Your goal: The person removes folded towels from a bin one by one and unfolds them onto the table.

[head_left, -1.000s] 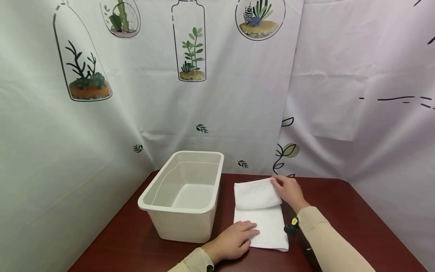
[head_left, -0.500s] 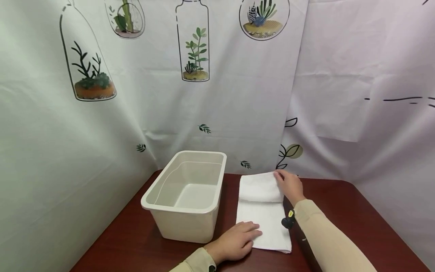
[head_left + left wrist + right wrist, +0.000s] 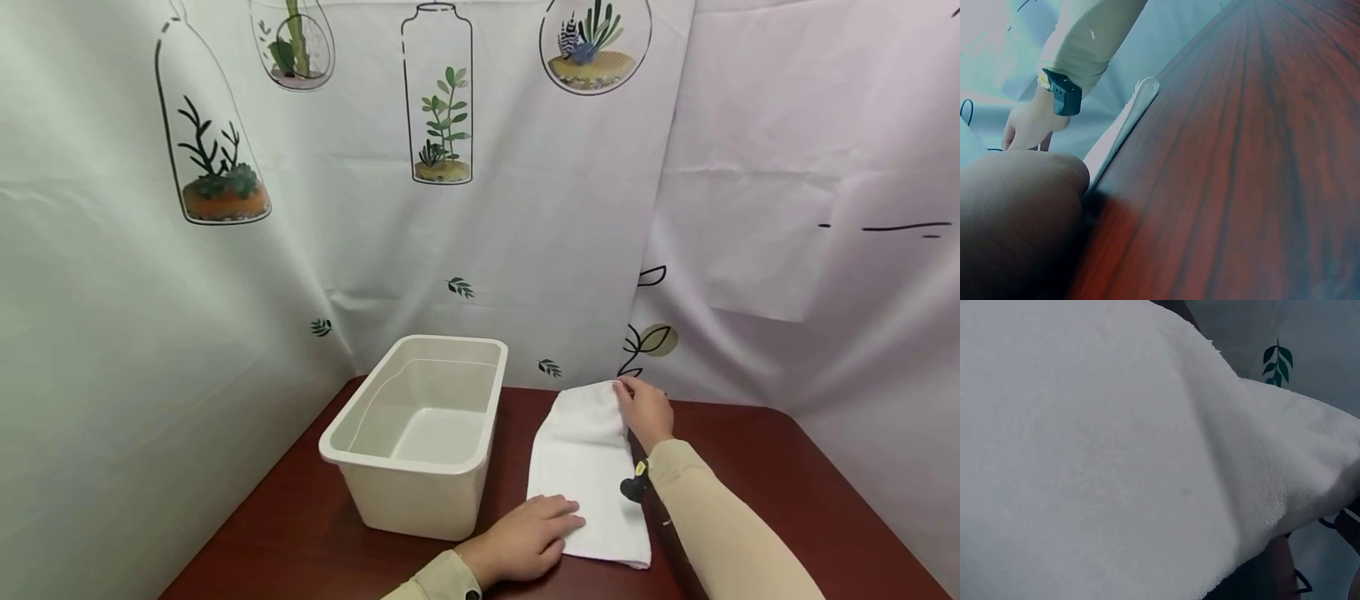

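Note:
A white towel point(image 3: 583, 479) lies lengthwise on the table, and its far end rises off the surface. My right hand point(image 3: 647, 412) pinches the far right corner. Across the near left part of the towel rests my left hand point(image 3: 525, 537), fingers outstretched. In the right wrist view the towel's plush surface point(image 3: 1085, 444) fills most of the picture and narrows toward the right. The left wrist view shows the left hand point(image 3: 1016, 212) close up, the towel's folded edge point(image 3: 1124, 128) beside it and the right hand point(image 3: 1029, 125) beyond.
An off-white plastic bin point(image 3: 408, 500) stands on the dark red wooden table point(image 3: 292, 517), left of the towel. Behind the table hangs a white curtain point(image 3: 510, 250) printed with plants in jars. A small black device point(image 3: 636, 483) is on the right wrist.
The towel's far flap, folded over toward me a second ago, is now lifted and nearly straightened out away from me by the right hand. The left hand stays on the near part.

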Demonstrator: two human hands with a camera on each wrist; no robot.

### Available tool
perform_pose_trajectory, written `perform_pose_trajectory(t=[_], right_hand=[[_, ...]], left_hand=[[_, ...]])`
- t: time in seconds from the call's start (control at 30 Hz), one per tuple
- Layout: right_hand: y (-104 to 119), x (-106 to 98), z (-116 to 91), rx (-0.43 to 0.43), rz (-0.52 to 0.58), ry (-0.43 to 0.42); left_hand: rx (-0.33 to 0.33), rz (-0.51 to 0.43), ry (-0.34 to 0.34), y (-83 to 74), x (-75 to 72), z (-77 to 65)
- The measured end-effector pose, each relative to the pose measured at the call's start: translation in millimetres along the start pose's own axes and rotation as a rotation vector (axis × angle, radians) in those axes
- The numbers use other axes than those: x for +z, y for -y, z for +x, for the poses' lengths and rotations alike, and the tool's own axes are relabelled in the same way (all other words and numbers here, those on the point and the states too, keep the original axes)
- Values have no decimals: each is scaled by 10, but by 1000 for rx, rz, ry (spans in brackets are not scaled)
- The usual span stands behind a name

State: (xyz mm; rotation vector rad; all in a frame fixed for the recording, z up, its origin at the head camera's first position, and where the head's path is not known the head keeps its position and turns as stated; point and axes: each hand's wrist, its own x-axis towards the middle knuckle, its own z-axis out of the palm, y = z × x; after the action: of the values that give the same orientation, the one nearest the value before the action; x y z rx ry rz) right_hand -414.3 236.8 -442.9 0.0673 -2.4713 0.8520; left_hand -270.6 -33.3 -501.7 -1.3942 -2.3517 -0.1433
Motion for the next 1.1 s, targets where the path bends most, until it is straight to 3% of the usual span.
perform_pose_trajectory(t=[0.3,0.5,0.63,1.0,1.1], right_hand=[[52,110,51,53,12,7],[10,154,22,135,43,75],[-25,196,-22,152,94,126],[25,304,6,191,260,152],[80,343,6,204,316,211]], left_hand=[[-14,-13,24,-7,-26,2],[-19,-17,35,-12,-39,14],[-24,-12,34,-9,-39,10],[-16,-6,23,-9,-27,8],[-13,-10,24,-4,-21,16]])
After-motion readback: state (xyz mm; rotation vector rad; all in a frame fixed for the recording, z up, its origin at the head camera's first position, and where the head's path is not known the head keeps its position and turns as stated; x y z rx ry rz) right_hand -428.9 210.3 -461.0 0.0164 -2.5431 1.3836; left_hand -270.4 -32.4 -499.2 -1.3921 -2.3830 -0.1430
